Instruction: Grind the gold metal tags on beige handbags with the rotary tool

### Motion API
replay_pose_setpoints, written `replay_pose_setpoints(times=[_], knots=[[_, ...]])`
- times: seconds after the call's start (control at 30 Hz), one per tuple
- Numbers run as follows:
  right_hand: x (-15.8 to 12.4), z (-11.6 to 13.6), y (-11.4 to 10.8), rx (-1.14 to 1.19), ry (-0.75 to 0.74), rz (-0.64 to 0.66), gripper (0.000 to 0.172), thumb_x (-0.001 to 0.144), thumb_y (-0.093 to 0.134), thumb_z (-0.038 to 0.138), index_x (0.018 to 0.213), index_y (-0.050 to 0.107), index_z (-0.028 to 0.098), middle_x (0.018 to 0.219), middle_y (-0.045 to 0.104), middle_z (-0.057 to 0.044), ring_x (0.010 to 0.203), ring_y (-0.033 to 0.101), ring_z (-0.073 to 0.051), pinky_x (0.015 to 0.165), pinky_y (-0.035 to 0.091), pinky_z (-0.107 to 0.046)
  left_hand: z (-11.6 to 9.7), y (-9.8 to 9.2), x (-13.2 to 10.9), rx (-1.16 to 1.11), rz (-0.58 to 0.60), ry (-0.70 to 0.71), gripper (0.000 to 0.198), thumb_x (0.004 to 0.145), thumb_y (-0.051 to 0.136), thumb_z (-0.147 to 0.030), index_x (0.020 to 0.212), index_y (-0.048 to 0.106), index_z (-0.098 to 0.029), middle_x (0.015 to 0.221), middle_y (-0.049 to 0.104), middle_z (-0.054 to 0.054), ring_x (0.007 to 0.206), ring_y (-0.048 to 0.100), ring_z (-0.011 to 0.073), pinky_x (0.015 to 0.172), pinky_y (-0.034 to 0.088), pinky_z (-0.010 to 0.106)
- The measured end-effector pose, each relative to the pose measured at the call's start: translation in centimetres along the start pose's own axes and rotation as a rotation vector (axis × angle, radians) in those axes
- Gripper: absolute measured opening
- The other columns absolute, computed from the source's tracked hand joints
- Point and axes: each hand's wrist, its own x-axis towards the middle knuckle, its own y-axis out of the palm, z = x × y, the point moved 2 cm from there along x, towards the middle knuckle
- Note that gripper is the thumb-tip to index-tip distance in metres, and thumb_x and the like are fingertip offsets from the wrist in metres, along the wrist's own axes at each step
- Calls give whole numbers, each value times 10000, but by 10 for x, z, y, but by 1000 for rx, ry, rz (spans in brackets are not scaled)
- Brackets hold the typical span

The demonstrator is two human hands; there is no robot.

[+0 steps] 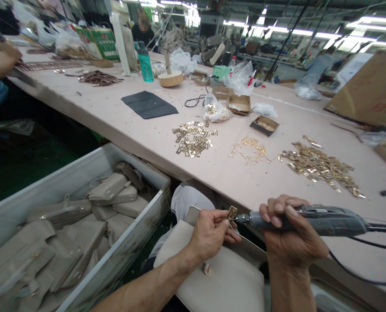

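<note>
My left hand (214,232) pinches a small gold metal plate (231,212) at the edge of a beige bag's flap. The beige bag (225,277) lies across my lap, with a gold clasp piece (206,269) on its front. My right hand (290,225) is wrapped round a grey electric screwdriver (332,220), held nearly level and pointing left. Its tip meets the gold plate or sits just beside it; the exact contact is hidden by my left fingers. A black cable runs from the tool's right end.
A grey bin (141,225) of beige bags stands at left. On the table (141,143) are gold frames (193,141), tiny gold parts (251,149), gold plates (322,167), a black mat (149,105) and a teal bottle (144,65). Another person's arm (1,63) shows at far left.
</note>
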Motion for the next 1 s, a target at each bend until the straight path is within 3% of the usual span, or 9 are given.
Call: replay_pose_setpoints(times=[0.5, 0.73, 1.0], knots=[[-8, 5, 14, -118, -50, 131, 178, 853, 594, 67, 977, 651, 181, 831, 591, -39, 541, 488, -131, 573, 411, -300, 0, 4, -2, 30, -38, -5, 388, 845, 704, -427, 963, 739, -59, 840, 718, 113, 637, 760, 194, 521, 582, 157], [-12, 9, 29, -197, -64, 261, 159, 879, 636, 76, 1001, 661, 175, 817, 616, -54, 576, 543, -154, 576, 440, -305, 1, 6, -3, 58, -52, 1, 356, 866, 684, -432, 882, 729, -78, 816, 719, 110, 635, 760, 213, 528, 586, 181], [-15, 11, 33, -248, -84, 301, 162, 871, 672, 72, 992, 676, 180, 771, 613, -45, 588, 570, -177, 559, 449, -306, -5, 8, -7, 82, -26, 31, 278, 870, 620, -378, 842, 671, -106, 808, 718, 116, 647, 766, 238, 560, 602, 220]])
